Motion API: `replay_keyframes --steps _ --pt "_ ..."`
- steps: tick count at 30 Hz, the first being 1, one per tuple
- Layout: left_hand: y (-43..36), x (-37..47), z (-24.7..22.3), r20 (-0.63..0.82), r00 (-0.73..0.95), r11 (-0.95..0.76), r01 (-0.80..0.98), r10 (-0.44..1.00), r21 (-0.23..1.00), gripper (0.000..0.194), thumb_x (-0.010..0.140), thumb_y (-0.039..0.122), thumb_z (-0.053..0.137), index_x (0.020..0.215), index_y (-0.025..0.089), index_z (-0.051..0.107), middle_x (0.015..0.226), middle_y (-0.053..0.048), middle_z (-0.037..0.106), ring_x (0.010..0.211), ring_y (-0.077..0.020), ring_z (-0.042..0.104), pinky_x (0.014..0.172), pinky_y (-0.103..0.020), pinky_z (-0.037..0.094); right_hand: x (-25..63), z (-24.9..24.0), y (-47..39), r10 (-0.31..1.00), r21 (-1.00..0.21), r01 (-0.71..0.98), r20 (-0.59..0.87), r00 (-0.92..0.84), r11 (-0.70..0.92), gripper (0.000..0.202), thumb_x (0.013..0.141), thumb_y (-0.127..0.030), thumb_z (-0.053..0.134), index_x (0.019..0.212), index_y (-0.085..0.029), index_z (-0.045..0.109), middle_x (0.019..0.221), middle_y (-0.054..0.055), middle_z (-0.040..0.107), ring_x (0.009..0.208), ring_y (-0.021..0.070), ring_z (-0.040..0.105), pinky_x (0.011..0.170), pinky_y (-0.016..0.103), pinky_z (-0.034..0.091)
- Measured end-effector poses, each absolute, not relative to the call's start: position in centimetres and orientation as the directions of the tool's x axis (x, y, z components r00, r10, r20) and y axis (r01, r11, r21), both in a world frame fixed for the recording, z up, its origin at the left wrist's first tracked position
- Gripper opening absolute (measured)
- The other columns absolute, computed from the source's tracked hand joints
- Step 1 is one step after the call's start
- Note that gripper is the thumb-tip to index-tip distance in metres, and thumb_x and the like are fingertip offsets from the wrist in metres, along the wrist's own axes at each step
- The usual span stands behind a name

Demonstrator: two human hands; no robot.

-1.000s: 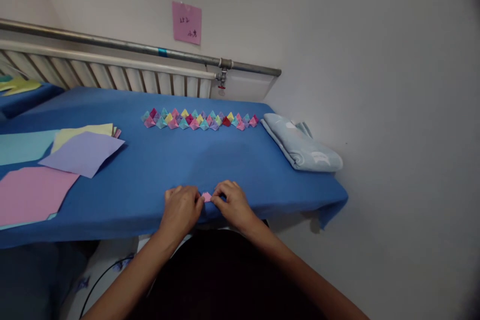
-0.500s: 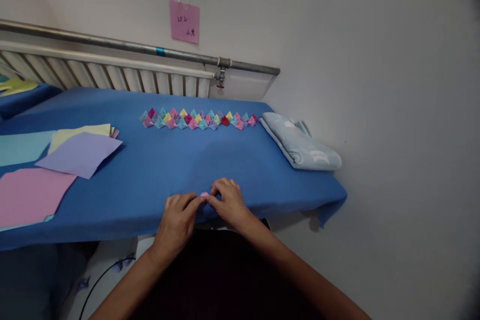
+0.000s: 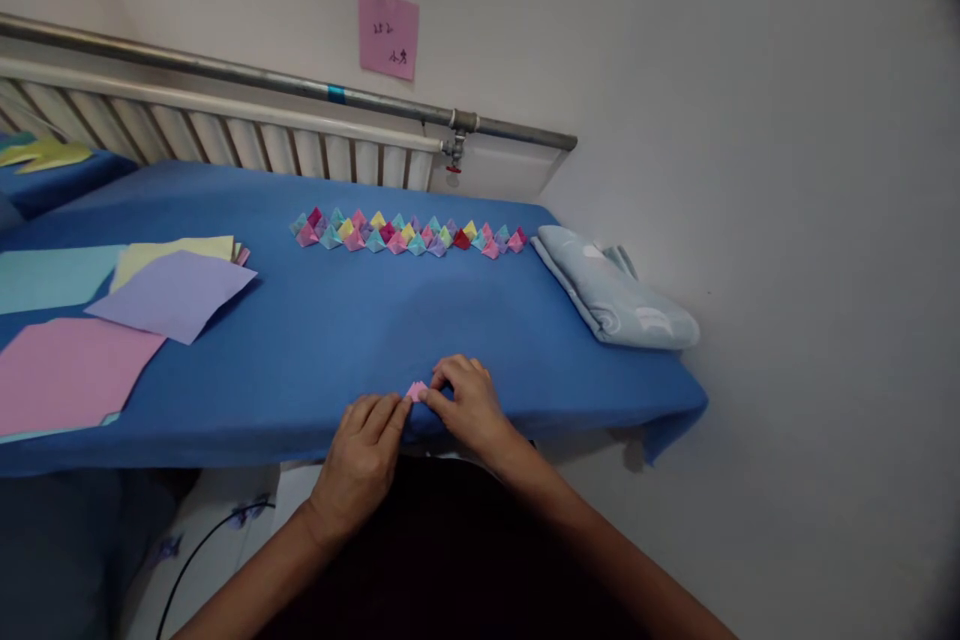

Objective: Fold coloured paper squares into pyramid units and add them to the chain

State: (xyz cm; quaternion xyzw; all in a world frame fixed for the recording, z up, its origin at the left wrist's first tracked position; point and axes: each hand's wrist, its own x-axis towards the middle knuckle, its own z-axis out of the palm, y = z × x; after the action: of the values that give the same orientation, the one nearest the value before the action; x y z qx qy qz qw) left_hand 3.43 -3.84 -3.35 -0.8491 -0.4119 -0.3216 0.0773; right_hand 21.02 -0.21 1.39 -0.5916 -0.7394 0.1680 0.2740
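A small folded piece of pink paper (image 3: 416, 390) lies near the front edge of the blue-covered table, between my two hands. My left hand (image 3: 367, 450) pinches its left corner, with the other fingers held close together. From the right, my right hand (image 3: 466, 404) grips its other side between thumb and curled fingers. The top of the paper shows small pointed folds; its lower part is partly covered by my fingers. Farther back, several folded paper pieces (image 3: 396, 242) in many colours stand in long rows.
Loose sheets lie at the left: a purple sheet (image 3: 180, 292), a pink sheet (image 3: 75, 370) and a light blue sheet (image 3: 56, 278). A folded light blue blanket (image 3: 619, 290) rests at the right end. Behind the blue cloth (image 3: 300, 340) stand a radiator (image 3: 247, 140) and a pipe (image 3: 405, 105).
My left thumb and fingers have shifted slightly down and now show straighter on the paper. More of the pink paper is visible. The whole view has shifted a little.
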Motion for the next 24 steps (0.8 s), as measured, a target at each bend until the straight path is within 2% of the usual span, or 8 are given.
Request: replay_keyframes --steps 4,9,16,24 --pt "-4.2 3.9 -3.3 0.613 0.431 -0.61 0.785 0.662 0.108 0.037 0.087 0.006 0.041 0.121 0.01 0.057 0.112 -0.015 0.063 0.1 -0.027 0.053 0.086 -0.044 0.046 21.0 1.3 -0.1 0.967 -0.568 0.786 0.203 -0.155 0.246 0.018 0.078 -0.028 0.069 0.067 -0.02 0.056 0.081 0.0 0.06 0.08 0.016 0.05 0.075 0.03 0.034" --pt "-4.6 4.3 -3.6 0.633 0.392 -0.561 0.824 0.667 0.08 0.039 0.086 0.005 0.04 0.119 0.012 0.059 0.113 -0.014 0.064 0.102 -0.0278 0.053 0.09 -0.045 0.042 21.2 1.3 0.1 0.963 -0.576 0.774 0.199 -0.18 0.264 0.018 0.076 -0.026 0.07 0.067 -0.02 0.055 0.079 -0.001 0.06 0.078 0.0156 0.051 0.075 0.029 0.035" --pt "-4.6 4.1 -3.9 0.653 0.397 -0.56 0.827 0.645 0.051 0.038 0.086 0.004 0.041 0.118 0.011 0.059 0.112 -0.014 0.065 0.103 -0.0279 0.053 0.092 -0.045 0.04 22.0 1.7 0.4 0.954 -0.655 0.695 0.183 -0.235 0.297 0.015 0.074 -0.012 0.067 0.068 -0.021 0.055 0.083 -0.001 0.061 0.084 0.0155 0.054 0.08 0.03 0.037" --pt "-4.5 4.3 -4.3 0.647 0.359 -0.557 0.822 0.673 0.123 0.04 0.084 0.006 0.043 0.121 0.015 0.059 0.113 -0.013 0.065 0.104 -0.0271 0.054 0.093 -0.045 0.039 22.0 2.0 0.6 0.954 -0.634 0.716 0.139 -0.266 0.292 0.018 0.072 -0.006 0.066 0.067 -0.02 0.055 0.081 -0.001 0.06 0.083 0.0152 0.054 0.079 0.029 0.037"
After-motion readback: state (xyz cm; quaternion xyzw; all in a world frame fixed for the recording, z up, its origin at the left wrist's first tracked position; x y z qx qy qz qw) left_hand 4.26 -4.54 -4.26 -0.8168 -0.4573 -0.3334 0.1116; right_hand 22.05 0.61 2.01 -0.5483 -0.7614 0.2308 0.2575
